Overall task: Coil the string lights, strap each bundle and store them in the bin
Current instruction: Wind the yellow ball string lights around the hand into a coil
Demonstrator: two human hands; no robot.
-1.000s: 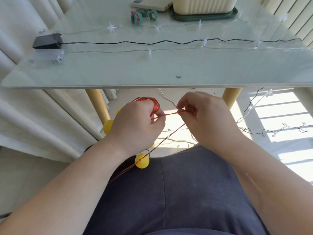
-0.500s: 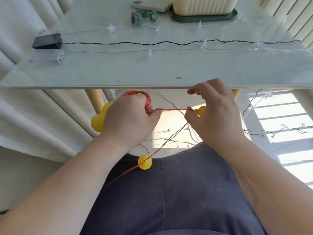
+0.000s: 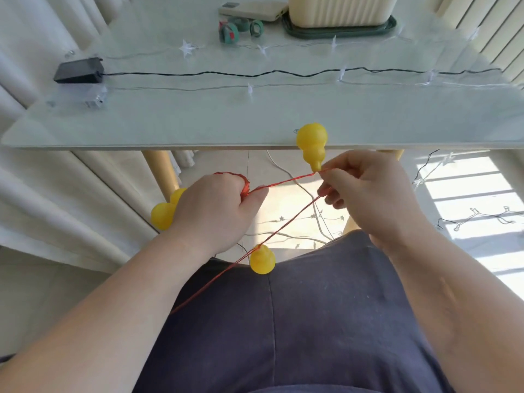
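My left hand [image 3: 215, 211] grips a coil of red wire [image 3: 244, 185] below the table's front edge, and a yellow gourd light [image 3: 163, 214] sticks out to its left. My right hand [image 3: 365, 194] pinches the red wire [image 3: 286, 181] just under a second yellow gourd light [image 3: 312, 144], which stands up in front of the table edge. From there the wire runs down to a third gourd light [image 3: 262, 259] over my lap. The cream bin [image 3: 340, 9] stands on a green tray at the back of the table. Green strap rolls [image 3: 241, 28] lie left of it.
On the glass table [image 3: 198, 123] lie a black wire string [image 3: 255, 73] with a black battery box [image 3: 78, 70], a clear star-light string [image 3: 249, 87] with a clear box [image 3: 78, 97], and a power bank [image 3: 255, 9]. More wires trail on the floor at right.
My right hand has drawn the red wire up and to the right, away from the coil. A gourd light that was tucked behind its fingers now stands above them.
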